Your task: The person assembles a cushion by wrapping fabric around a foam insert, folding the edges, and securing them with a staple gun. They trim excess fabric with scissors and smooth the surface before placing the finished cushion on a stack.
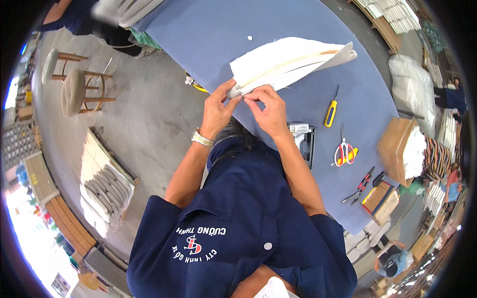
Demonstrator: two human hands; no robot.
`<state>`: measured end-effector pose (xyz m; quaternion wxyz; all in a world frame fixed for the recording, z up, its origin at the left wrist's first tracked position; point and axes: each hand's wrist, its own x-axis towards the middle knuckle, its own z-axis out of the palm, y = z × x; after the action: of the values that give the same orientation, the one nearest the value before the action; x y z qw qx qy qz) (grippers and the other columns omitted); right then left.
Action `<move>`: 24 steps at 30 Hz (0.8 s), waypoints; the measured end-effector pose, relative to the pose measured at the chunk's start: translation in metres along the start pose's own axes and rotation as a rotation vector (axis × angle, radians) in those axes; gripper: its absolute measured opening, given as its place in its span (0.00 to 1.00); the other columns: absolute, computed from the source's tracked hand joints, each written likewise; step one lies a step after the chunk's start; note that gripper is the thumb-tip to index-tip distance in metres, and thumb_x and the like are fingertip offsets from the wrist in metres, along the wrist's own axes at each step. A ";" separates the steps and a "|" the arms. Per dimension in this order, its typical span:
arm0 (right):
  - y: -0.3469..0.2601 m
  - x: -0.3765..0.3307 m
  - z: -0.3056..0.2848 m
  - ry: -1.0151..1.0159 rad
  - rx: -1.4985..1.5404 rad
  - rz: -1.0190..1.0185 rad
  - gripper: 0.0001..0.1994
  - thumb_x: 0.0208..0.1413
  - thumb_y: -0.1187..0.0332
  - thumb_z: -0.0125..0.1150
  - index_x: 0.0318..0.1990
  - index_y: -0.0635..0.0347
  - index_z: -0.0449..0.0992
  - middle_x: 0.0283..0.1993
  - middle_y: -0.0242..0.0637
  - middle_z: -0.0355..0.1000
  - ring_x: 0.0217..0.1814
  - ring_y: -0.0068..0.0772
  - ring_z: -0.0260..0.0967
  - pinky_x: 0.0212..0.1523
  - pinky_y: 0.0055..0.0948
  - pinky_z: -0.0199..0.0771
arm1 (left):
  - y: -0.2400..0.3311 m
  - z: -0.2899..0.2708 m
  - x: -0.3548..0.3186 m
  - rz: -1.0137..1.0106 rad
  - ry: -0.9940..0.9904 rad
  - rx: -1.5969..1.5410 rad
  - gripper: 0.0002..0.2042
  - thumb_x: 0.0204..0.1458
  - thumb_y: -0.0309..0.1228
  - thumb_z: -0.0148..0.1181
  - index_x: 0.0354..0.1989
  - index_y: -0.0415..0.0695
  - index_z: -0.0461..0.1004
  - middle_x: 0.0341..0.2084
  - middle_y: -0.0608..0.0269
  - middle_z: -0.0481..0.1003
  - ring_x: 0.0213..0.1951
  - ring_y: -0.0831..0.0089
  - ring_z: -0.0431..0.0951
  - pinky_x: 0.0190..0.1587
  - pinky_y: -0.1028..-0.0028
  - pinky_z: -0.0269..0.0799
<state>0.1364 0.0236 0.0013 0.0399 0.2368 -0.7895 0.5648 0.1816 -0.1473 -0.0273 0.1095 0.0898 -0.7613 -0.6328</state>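
Observation:
A long, curved panel with white fabric [280,62] lies over the blue tabletop, a thin strip of bare wood running along its middle. At its near left end, my left hand [218,107] pinches a greyish folded corner between thumb and fingers. Right beside it, my right hand [269,110] is closed on the fabric edge, thumb and fingertips pressed together. The two thumbs almost meet there; what lies under the fingertips is partly hidden. Close to my right forearm, a staple gun [300,131] lies on the table.
On the blue table [198,39] lie a yellow screwdriver [330,113], scissors [344,151] over a yellow tool, red-handled pliers [365,180] and a small wooden box [381,199]. A cardboard box [397,149] stands off its right side. Stools [74,92] and a pallet of cushions [104,191] occupy the left floor.

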 end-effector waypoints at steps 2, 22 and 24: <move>0.001 0.002 0.003 0.024 0.008 0.032 0.06 0.53 0.75 0.72 0.39 0.59 0.84 0.39 0.36 0.76 0.36 0.36 0.77 0.39 0.31 0.76 | 0.004 -0.003 0.002 -0.089 -0.052 -0.018 0.23 0.59 0.30 0.69 0.62 0.37 0.74 0.56 0.52 0.79 0.52 0.67 0.82 0.53 0.67 0.78; 0.013 -0.007 0.021 0.184 0.538 0.448 0.04 0.67 0.75 0.57 0.42 0.65 0.77 0.38 0.34 0.77 0.41 0.23 0.73 0.47 0.27 0.75 | 0.038 -0.010 0.020 -0.029 -0.127 0.328 0.24 0.57 0.43 0.68 0.53 0.33 0.78 0.49 0.42 0.81 0.46 0.48 0.84 0.43 0.59 0.80; 0.013 -0.006 0.022 0.179 0.512 0.463 0.04 0.67 0.74 0.57 0.42 0.65 0.76 0.38 0.34 0.77 0.41 0.23 0.73 0.47 0.27 0.75 | 0.026 -0.009 0.015 0.036 -0.081 0.328 0.23 0.58 0.42 0.68 0.53 0.35 0.79 0.49 0.43 0.81 0.46 0.49 0.84 0.42 0.59 0.79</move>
<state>0.1409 0.0088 -0.0197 -0.0810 0.0036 -0.6485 0.7569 0.1700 -0.1552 0.0010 0.0739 0.0674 -0.8597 -0.5010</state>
